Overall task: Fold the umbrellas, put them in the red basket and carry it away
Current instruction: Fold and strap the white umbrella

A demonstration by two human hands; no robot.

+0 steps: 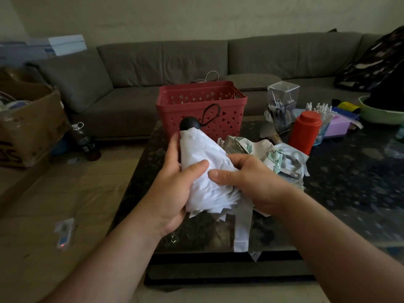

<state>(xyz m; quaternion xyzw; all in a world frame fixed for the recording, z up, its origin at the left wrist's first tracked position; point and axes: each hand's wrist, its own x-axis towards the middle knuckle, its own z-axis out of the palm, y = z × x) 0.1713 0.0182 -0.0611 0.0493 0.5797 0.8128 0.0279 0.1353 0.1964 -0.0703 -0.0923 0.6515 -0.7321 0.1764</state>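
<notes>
The white fabric folding umbrella point(203, 162) was held above the dark speckled desk point(349, 182), its long axis running away from the person, black round handle point(189, 123) pointing at the red perforated plastic basket point(201, 106) just beyond. The left hand point(175, 184) gripped its side; the right hand point(247, 180) pinched the canopy folds, nearer the dangling strap point(241, 226). A second, green-patterned umbrella point(262, 152) lay unfolded on the desk to the right.
</notes>
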